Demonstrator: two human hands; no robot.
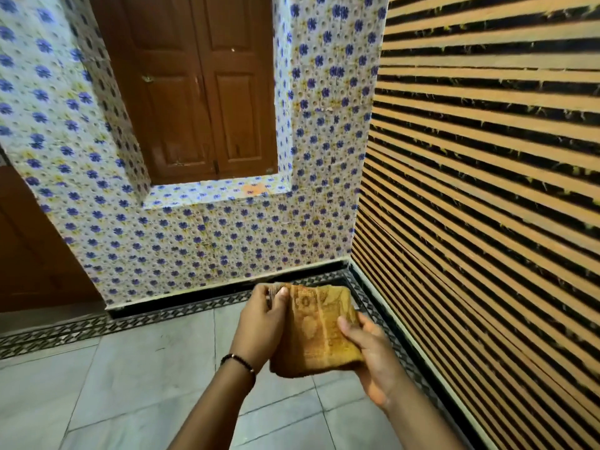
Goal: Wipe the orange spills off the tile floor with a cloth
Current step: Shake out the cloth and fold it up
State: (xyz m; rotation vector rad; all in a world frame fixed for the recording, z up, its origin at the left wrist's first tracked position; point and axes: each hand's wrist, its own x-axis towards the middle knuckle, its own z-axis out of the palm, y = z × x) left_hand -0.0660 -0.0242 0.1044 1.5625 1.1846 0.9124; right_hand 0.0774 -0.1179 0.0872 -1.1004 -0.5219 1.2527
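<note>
a: head view first. where's the cloth?

b: the folded orange-yellow cloth (319, 329) is held up in the air at about 6 o'clock, over the pale tile floor (136, 378), between both hands.

a: how are the hands holding it?

b: the left hand (263, 315) grips its upper left edge, fingers curled over the top. the right hand (370, 355) cups the lower right side, thumb pressed on the face of the cloth. a dark bead bracelet (238, 362) sits on the left wrist.

a: around them?

b: a blue-flowered tiled wall (194, 241) at 12 o'clock with brown wooden shutters (194, 92); an orange smear (255, 189) on its sill. an orange and black striped wall (487, 157) at 3 o'clock.
</note>
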